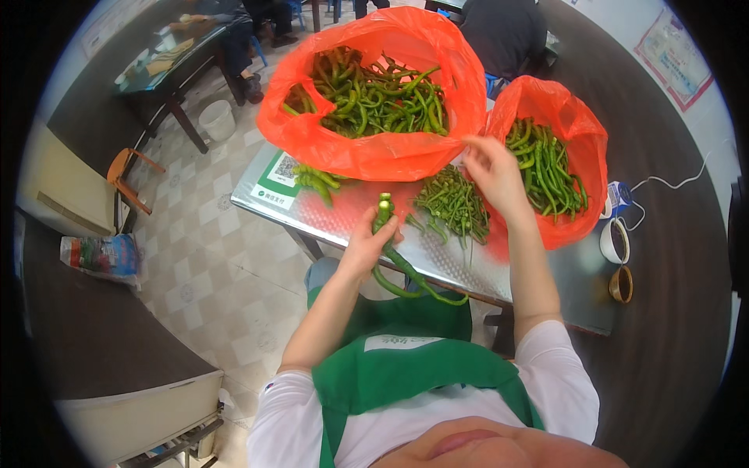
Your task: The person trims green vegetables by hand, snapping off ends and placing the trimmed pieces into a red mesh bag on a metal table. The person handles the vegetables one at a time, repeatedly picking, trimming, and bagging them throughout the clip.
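My left hand (pixel 371 238) is closed around a few long green chili peppers (pixel 404 266). Their pale stem-end tops stick up above the fingers, and the curved tips hang past the table's front edge. Bent fingers on my right hand (pixel 492 169) reach the near rim of the large red plastic bag (pixel 374 158); whether they pinch anything is unclear. That bag is heaped with green chili peppers (pixel 374 99). Below my right hand lies a pile of green pepper stems (pixel 453 205). A smaller red plastic bag (pixel 585 158) to the right holds more green chili peppers (pixel 544 169).
Some lighter green peppers (pixel 316 181) lie beside a printed code card on the metal-topped table (pixel 351 219). At right stand a white bowl (pixel 615 241), a brown bowl (pixel 621 285) and a white cable (pixel 673 186). People sit at tables beyond; a white bucket (pixel 217 120) is on the floor.
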The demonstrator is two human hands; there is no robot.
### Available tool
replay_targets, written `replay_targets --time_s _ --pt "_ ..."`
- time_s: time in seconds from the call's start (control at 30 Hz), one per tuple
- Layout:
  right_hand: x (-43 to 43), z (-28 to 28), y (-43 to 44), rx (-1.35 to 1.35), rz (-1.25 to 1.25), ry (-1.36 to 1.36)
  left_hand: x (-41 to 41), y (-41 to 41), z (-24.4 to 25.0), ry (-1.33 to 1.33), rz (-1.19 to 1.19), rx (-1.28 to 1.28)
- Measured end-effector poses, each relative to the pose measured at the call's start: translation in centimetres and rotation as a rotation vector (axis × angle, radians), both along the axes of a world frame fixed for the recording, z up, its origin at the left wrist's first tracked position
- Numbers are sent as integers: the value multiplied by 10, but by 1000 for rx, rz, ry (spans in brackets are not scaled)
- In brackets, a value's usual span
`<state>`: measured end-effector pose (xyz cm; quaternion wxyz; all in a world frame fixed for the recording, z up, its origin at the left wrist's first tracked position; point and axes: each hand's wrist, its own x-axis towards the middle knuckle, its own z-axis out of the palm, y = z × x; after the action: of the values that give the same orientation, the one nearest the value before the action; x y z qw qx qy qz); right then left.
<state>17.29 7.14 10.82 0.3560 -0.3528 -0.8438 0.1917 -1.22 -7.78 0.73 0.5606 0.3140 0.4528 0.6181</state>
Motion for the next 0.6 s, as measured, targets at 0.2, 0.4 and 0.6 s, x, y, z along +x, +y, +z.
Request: replay_targets --time_s 0.2,0.4,0.6 --pt "-106 -5 135 268 146 -280 5 1 3 -210 -47 -47" --pt "-142 -14 169 68 142 -713 -12 -3 -7 -360 -82 -24" --pt "-124 61 132 376 202 206 -17 3 -9 -442 -36 -57"
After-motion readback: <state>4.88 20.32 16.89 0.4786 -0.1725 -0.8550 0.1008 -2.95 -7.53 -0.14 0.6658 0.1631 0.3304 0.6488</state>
